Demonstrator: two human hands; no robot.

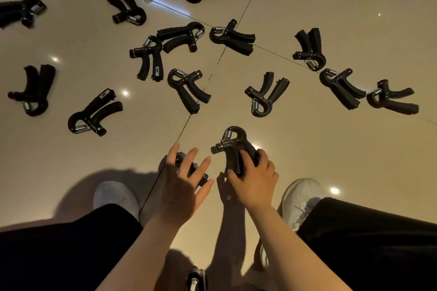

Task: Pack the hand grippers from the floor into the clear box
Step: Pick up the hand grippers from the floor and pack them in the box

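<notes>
Our right hand reaches down between our feet and curls its fingers around the two handles of one hand gripper, whose looped head and steel spring point away from us; from here we cannot tell whether it is lifted or touching the floor. Our left hand is spread flat, fingers wide and straight, over a second gripper just beside the first. Only slivers of that one show between the fingers, and we cannot tell whether the palm touches it.

Beyond our hands we count fifteen more grippers scattered on the floor, well apart in places and touching in others: near the middle, two lie against each other, and at the right another two meet at their ends. One at the far left is cut by the frame edge. Something dark with a pale band at the bottom edge is too cropped to name.

Each gripper is matte black, with two curved padded handles joined in a V, a hooked arch at the top and a coiled bright metal spring. The floor is glossy beige tile with thin dark grout lines crossing near the centre, and it carries small round light reflections. Our two pale mesh shoes and black trousers frame the lower view.
</notes>
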